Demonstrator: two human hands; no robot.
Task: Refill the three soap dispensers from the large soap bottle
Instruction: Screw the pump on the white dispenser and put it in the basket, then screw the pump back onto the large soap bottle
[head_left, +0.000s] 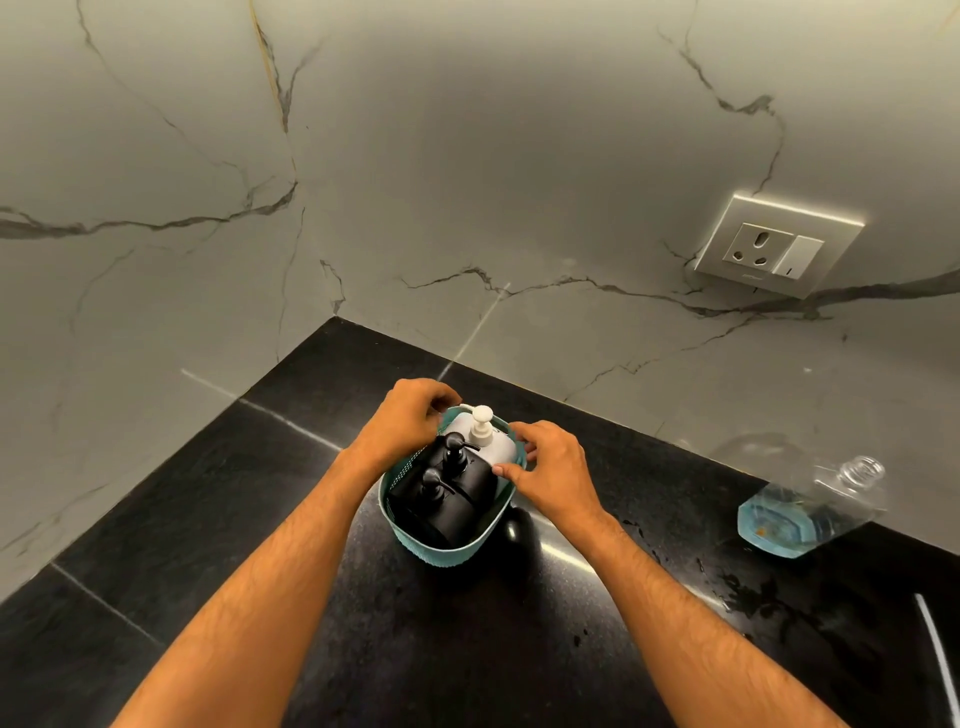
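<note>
A teal plastic basket stands on the black stone counter. Inside it are two black pump dispensers and a white pump dispenser at the far end. My left hand grips the basket's far left rim with curled fingers. My right hand grips the right rim, thumb on the inner edge beside the white dispenser. The large clear soap bottle stands uncapped to the right with a little blue liquid at its bottom.
Marble walls meet in a corner just behind the basket. A wall socket with a switch sits on the right wall above the bottle. Wet spots mark the counter on the right. A white strip crosses the lower right corner.
</note>
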